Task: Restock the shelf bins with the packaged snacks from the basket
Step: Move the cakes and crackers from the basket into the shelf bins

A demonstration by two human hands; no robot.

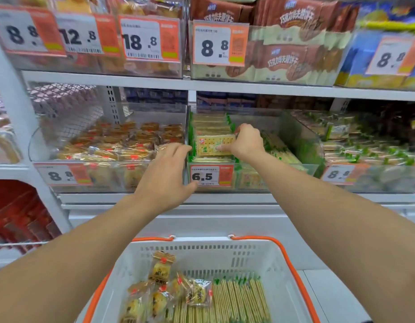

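White store shelving fills my view, clear plastic bins lined up on each level with orange-edged price tags clipped to their fronts. Both my bare arms are stretched out over the basket point(227, 249), white plastic with orange handles, sitting low in front of me. My right hand point(245, 141) is in the middle bin point(302, 145), the one tagged 6.5 point(211, 176), fingers and thumb closed around the right end of a green-trimmed cracker pack point(212, 145); that pack stands upright on its edge at the front of a row of the same packs running toward the back of the bin. My left hand point(165, 170) is spread open, holding nothing, its fingertips at the left wall of that same bin, right by the pack's left end — whether they actually touch the pack I can't quite tell from this angle. Left of it, the neighbouring bin point(38, 145) holds small pastries in clear wrappers with orange tops. Down in the basket, more cracker packs point(239, 299) stand packed on edge along the right side, and a loose heap of wrapped pastries point(162, 287) lies on the left.
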